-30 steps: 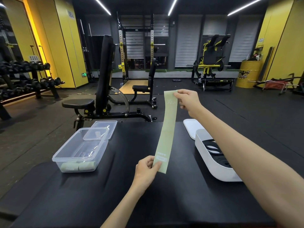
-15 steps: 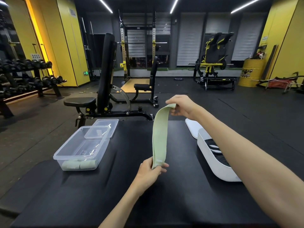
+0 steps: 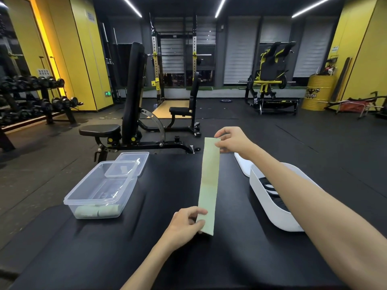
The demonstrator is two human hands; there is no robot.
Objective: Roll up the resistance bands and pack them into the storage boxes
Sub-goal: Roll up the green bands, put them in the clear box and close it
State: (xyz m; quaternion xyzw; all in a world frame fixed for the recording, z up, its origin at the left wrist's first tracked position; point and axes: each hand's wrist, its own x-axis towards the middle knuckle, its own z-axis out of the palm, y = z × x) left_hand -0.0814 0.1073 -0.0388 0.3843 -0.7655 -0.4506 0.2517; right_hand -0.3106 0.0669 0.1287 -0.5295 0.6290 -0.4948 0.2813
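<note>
Gym, black table (image 3: pixel 167 258). Green band (image 3: pixel 209 181) unrolled, stretched over table: left grip (image 3: pixel 184 225) pinched near end, right grip (image 3: pixel 232 141) far end. Clear box (image 3: pixel 71 203) held rolled bands (image 3: pixel 96 212); white box (image 3: pixel 272 212), black bands (image 3: pixel 270 189). Judged partway; rolling, packing remained.

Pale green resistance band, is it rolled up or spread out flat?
Spread flat: the pale green resistance band runs as one straight strip from the left hand to the right hand.

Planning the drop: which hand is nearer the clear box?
Left. The left hand, holding the band, is right of the clear box; the right hand is farther right and back.
</note>
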